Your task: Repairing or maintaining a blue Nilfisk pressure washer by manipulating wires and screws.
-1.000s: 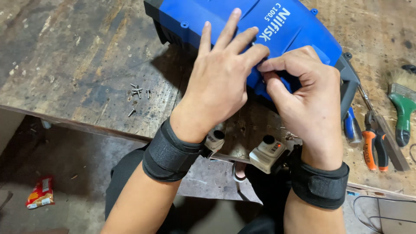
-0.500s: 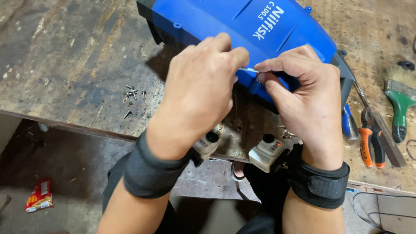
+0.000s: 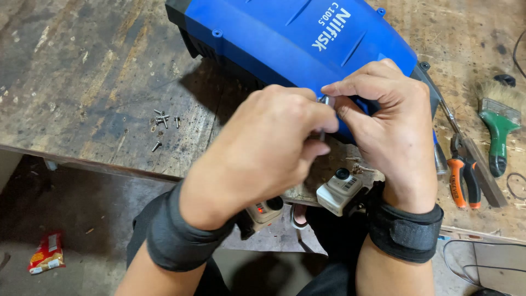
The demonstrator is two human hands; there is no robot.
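Observation:
A large blue plastic machine housing [image 3: 285,38] lies on a worn wooden workbench [image 3: 82,71]. Both hands meet in front of its near edge. My left hand [image 3: 263,153] is curled, its fingertips pinched around a small metal piece [image 3: 324,101], perhaps a screw or bit. My right hand [image 3: 389,126] pinches the same piece from the other side, its fingers resting against the blue housing. Black wrist straps sit on both forearms. Two small grey cameras [image 3: 341,189] hang below my wrists.
Several loose screws [image 3: 163,121] lie on the bench at the left. Orange-handled pliers [image 3: 463,178], a metal tool and a green-handled paintbrush [image 3: 498,129] lie at the right. A red wrapper [image 3: 46,253] lies on the floor below.
My left hand has gone from flat, fingers spread on the housing, to a closed pinch meeting my right fingertips. The view has shifted slightly.

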